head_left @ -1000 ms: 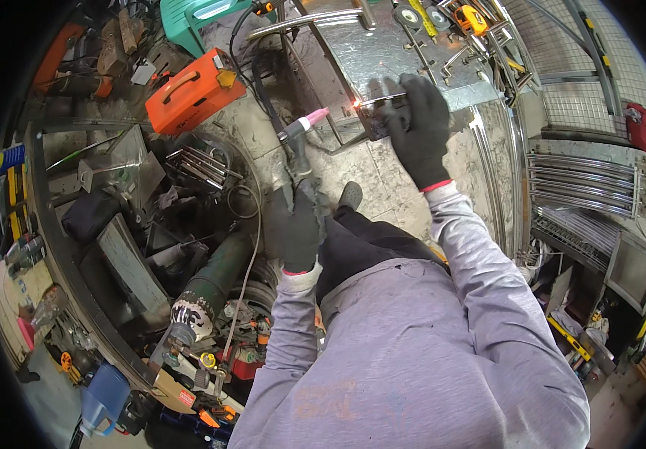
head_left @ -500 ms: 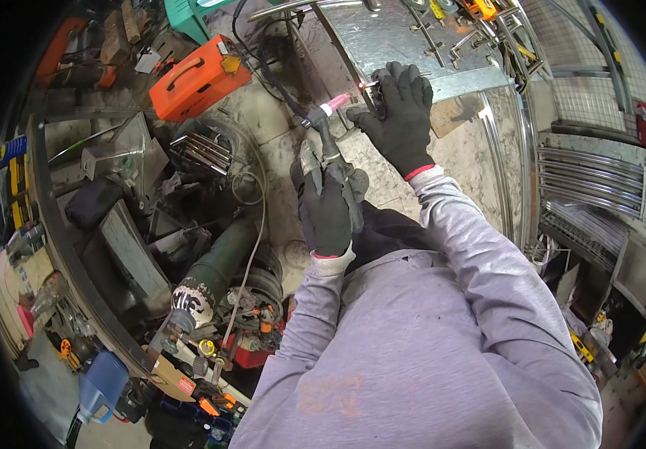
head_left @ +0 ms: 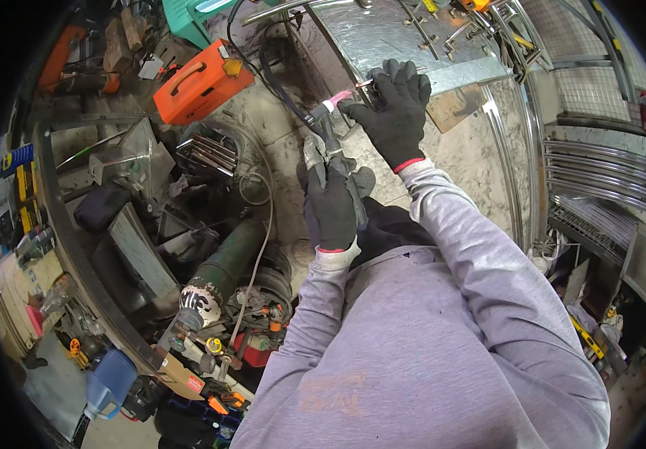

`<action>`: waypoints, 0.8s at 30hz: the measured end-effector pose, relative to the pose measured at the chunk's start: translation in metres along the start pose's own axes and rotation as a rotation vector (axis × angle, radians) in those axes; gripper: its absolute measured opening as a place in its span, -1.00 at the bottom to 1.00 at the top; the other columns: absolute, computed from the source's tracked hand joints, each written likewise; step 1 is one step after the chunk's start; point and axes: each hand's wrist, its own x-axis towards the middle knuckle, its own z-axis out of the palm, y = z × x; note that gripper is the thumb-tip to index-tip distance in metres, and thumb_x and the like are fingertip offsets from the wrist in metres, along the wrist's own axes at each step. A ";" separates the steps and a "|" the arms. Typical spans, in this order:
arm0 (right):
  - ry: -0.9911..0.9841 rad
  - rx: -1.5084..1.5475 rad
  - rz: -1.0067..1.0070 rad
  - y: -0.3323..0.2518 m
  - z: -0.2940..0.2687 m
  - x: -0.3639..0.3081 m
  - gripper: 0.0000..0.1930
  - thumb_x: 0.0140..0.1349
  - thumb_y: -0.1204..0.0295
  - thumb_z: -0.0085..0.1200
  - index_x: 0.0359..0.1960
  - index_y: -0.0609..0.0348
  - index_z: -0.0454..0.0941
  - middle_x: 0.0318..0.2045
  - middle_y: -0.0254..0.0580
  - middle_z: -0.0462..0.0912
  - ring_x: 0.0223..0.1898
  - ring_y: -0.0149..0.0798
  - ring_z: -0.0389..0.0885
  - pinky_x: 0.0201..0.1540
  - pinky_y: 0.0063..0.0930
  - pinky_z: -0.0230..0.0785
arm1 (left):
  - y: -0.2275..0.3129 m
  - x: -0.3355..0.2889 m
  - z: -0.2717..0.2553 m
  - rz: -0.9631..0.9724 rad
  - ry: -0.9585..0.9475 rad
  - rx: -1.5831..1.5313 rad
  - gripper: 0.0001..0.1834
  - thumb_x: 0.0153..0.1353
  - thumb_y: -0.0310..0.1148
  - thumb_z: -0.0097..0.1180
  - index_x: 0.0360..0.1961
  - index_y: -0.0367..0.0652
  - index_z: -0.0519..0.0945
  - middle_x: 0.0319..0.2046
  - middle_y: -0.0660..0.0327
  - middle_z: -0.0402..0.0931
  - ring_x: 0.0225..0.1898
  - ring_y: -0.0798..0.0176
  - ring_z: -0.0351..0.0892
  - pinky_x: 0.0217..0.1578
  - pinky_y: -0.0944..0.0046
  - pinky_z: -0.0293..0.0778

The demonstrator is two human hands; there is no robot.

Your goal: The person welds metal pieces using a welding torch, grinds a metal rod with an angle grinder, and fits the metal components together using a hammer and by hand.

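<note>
My left hand [head_left: 332,202], in a dark grey glove, is closed around the handle of a welding torch [head_left: 328,138]. The torch's pink nozzle [head_left: 338,99] points up and right, toward the near left corner of a metal-topped table [head_left: 383,34]. Gloved as well, my right hand [head_left: 394,112] is at that table edge, its fingers bent over a thin metal rod [head_left: 366,83] that shows on both sides of them. Its thumb reaches toward the nozzle. The finger undersides are hidden, and the nozzle and the rod's left end are a small gap apart.
An orange box with a handle [head_left: 201,82] stands on the floor to the left. Nearer lie a green gas cylinder [head_left: 225,262] and a frame [head_left: 76,277] around metal scraps. Long metal bars [head_left: 506,161] and a rack of shiny tubes [head_left: 599,172] are on the right.
An orange glow at the rod's left end is gone. The torch and both hands have shifted only slightly, while the whole view has turned a little.
</note>
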 end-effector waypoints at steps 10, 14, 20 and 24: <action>0.025 0.000 0.023 0.005 0.002 -0.001 -0.12 0.07 -0.33 0.44 0.15 0.24 0.75 0.32 0.20 0.65 0.51 0.33 0.38 0.61 0.27 -0.03 | 0.016 0.000 0.004 -0.138 -0.069 -0.118 -0.71 0.63 -0.16 -0.05 0.03 -0.16 0.56 -0.32 0.14 0.70 -0.43 0.25 0.72 -0.40 0.23 0.65; 0.005 0.027 0.051 0.000 0.000 -0.001 -0.23 0.09 -0.17 0.52 0.17 0.19 0.74 0.36 0.12 0.63 0.54 0.28 0.35 0.64 0.21 -0.06 | 0.016 0.004 0.002 -0.201 -0.087 -0.258 -0.71 0.64 -0.17 -0.05 0.05 -0.19 0.51 -0.35 0.14 0.67 -0.44 0.29 0.68 -0.39 0.24 0.61; 0.024 0.002 0.036 0.001 0.001 0.000 -0.20 0.11 -0.29 0.42 0.12 0.20 0.76 0.31 0.15 0.65 0.49 0.29 0.40 0.62 0.26 -0.05 | 0.013 0.009 0.003 -0.221 -0.109 -0.279 -0.70 0.64 -0.14 -0.03 0.02 -0.17 0.51 -0.38 0.15 0.66 -0.48 0.29 0.66 -0.42 0.25 0.60; 0.020 -0.026 0.018 0.002 0.000 0.000 -0.22 0.13 -0.28 0.41 0.10 0.19 0.76 0.30 0.14 0.65 0.47 0.28 0.42 0.61 0.26 -0.03 | 0.013 0.009 0.004 -0.209 -0.103 -0.275 -0.69 0.65 -0.12 -0.02 0.01 -0.17 0.52 -0.39 0.16 0.65 -0.48 0.30 0.67 -0.42 0.27 0.61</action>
